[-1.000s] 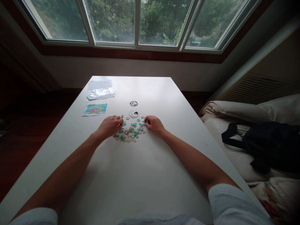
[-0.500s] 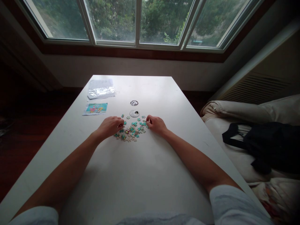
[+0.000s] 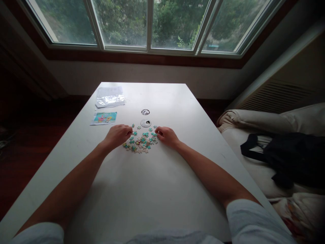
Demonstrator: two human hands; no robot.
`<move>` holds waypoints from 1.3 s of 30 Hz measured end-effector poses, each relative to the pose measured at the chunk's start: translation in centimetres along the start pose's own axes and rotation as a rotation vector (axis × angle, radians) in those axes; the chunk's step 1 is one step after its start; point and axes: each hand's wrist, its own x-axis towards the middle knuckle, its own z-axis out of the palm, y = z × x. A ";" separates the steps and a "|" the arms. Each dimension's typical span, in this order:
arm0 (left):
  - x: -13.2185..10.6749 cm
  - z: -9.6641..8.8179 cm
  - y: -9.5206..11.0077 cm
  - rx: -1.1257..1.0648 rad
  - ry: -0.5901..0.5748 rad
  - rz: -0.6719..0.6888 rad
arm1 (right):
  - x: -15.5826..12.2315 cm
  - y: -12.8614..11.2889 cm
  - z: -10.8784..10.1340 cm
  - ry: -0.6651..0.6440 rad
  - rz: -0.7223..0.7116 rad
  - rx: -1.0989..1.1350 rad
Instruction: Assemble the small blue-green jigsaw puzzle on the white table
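Note:
A loose spread of small jigsaw puzzle pieces (image 3: 139, 144), teal, tan and multicoloured, lies on the white table (image 3: 152, 189). At its left edge is my left hand (image 3: 118, 134), fingers curled inward; whatever the fingertips may hold is too small to make out. My right hand (image 3: 167, 136) rests at the right edge of the pieces, its thumb and fingers pinched close beside some teal ones. What lies between those fingers is hidden. Just beyond the pieces sits a round metallic lid-like disc (image 3: 145, 123), with a second round piece (image 3: 145, 112) behind it.
A small colourful picture sheet (image 3: 104, 118) lies left of the pieces. Behind it are papers with a shiny plastic bag (image 3: 110, 97). To the right of the table stands a pale sofa (image 3: 236, 139) with a black bag (image 3: 294, 159) on it. A window spans the far wall.
My right hand has shifted slightly to the left, toward the pieces. My left hand has drawn back a little to the left, uncovering more pieces. The papers and discs stay put.

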 end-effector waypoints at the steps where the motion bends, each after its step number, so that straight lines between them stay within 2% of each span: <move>1: 0.1 0.2 0.1 0.008 0.011 0.004 | 0.0 -0.1 0.1 0.004 -0.024 0.001; 10: 0.5 2.4 1.7 0.024 0.006 0.130 | -0.1 -1.1 0.2 -0.008 -0.283 -0.036; 16: 0.5 2.6 1.6 0.060 0.048 0.104 | -0.3 -1.5 0.8 -0.082 -0.406 -0.036; 20: 0.5 2.9 1.9 0.079 0.063 0.051 | -0.2 -1.3 1.3 -0.102 -0.409 -0.057; 29: 0.6 3.7 1.8 0.020 0.039 0.052 | -0.1 -1.4 1.2 -0.083 -0.339 -0.124; 34: 0.6 4.0 1.4 0.012 0.073 0.051 | -0.2 -1.1 1.3 -0.069 -0.385 -0.119; 39: 0.5 4.0 1.3 -0.044 0.116 0.045 | -0.2 -0.9 1.4 -0.056 -0.336 -0.158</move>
